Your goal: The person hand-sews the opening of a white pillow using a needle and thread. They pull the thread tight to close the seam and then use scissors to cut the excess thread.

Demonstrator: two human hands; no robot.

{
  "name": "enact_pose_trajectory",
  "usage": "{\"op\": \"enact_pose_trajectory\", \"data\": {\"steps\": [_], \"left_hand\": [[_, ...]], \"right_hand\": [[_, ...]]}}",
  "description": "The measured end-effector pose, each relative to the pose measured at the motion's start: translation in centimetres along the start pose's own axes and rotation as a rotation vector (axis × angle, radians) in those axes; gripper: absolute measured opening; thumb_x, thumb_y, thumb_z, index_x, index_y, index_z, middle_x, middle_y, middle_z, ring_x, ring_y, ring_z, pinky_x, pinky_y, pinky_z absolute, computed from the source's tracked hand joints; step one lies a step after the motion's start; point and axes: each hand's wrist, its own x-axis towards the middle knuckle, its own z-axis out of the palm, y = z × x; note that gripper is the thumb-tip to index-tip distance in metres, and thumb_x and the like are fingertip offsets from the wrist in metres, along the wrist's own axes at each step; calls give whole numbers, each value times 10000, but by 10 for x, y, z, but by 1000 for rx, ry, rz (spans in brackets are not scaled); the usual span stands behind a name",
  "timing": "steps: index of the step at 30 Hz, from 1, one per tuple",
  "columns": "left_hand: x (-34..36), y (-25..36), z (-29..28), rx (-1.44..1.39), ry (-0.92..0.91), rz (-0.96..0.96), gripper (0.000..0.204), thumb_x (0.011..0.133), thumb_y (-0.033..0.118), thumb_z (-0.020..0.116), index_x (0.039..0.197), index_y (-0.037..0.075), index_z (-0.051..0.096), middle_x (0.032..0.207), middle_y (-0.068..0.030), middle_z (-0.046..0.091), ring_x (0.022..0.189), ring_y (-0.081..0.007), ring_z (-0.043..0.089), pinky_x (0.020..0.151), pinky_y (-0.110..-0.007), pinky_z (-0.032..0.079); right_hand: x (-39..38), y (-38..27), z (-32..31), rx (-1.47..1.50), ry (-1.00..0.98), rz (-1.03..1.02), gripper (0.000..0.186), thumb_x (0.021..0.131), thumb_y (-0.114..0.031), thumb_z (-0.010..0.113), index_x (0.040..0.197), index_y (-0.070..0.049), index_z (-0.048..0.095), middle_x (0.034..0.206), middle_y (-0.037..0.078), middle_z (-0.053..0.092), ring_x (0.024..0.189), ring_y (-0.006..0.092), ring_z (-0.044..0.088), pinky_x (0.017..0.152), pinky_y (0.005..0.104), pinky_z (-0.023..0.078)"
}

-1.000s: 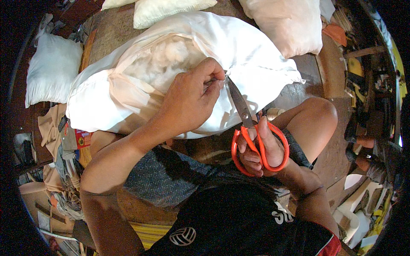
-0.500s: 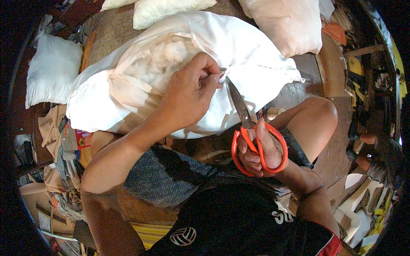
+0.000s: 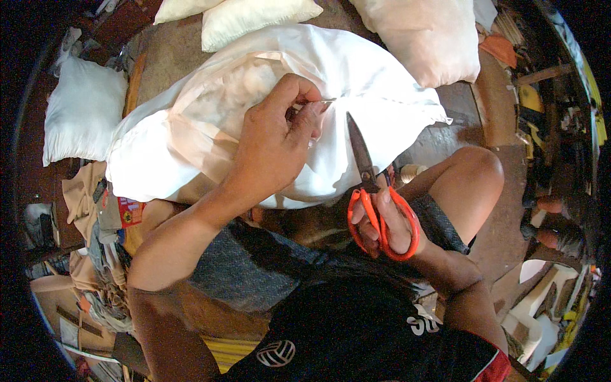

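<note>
A large white cushion (image 3: 374,73) lies across my lap and the floor, with a gap on its left side where fluffy white filling (image 3: 256,79) shows. Above the cushion's middle, my left hand (image 3: 277,137) pinches a thin needle (image 3: 328,100), its tip pointing right toward a gathered fold of cloth. My right hand (image 3: 398,224) has its thumb and fingers in the red handles of a pair of scissors (image 3: 360,151). The dark blades are closed and point up at the cloth, just right of my left hand. Any thread is too fine to make out.
Stuffed pillows lie around: a white pillow (image 3: 86,108) at left, a cream pillow (image 3: 254,20) beyond the cushion, and a big pale pillow (image 3: 423,41) at far right. A thread spool (image 3: 412,172) sits by my right knee. Folded cloths (image 3: 89,197) are piled at left.
My left hand has moved slightly left and shows more of the needle. The scissors' tips have drawn a little right of the fold, with the blades still closed.
</note>
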Motion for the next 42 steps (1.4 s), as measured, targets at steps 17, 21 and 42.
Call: {"op": "enact_pose_trajectory", "data": {"steps": [17, 21, 42], "left_hand": [[13, 30, -50, 264, -127, -18, 191, 919, 102, 682, 1083, 5, 688, 913, -75, 711, 843, -124, 652, 780, -280, 522], [12, 53, -91, 425, -305, -90, 279, 907, 76, 672, 1176, 2, 689, 981, -84, 735, 893, -136, 670, 816, -280, 528], [-6, 49, -189, 171, 50, -107, 456, 903, -68, 637, 1352, -15, 584, 1019, -109, 739, 883, -137, 668, 816, -251, 520]], "right_hand": [[-39, -54, -16, -213, 434, -141, 648, 966, -679, 458, 1054, -57, 618, 816, 48, 612, 572, 141, 537, 531, 244, 442], [-91, -82, -92, 156, 898, -618, 566, 1006, -623, 423, 1087, -98, 618, 824, 21, 635, 543, 108, 520, 453, 231, 394], [27, 222, -320, -981, 1027, 620, 406, 1023, -305, 568, 1251, 18, 662, 1326, 201, 643, 1209, 316, 622, 1008, 401, 470]]}}
